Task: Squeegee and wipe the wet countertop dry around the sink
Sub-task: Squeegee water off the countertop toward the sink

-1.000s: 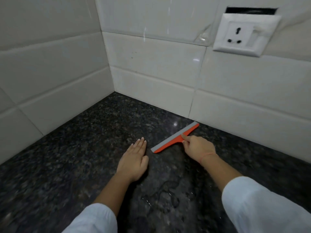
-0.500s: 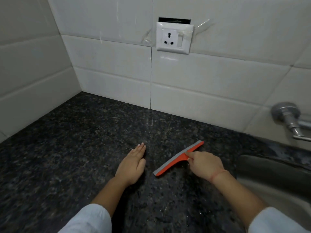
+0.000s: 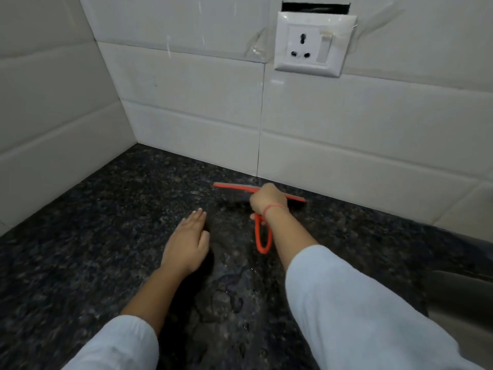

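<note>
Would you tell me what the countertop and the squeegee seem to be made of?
Countertop: likely polished granite, dark and speckled with a wet sheen. Squeegee: probably moulded plastic, uniform bright orange with a looped handle; its blade material is too blurred to tell.

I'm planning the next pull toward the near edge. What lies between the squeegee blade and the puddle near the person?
Nothing visible does. The squeegee sits by the back wall in the right hand; bare countertop runs to the puddle. The left hand rests flat just left of that path.
</note>
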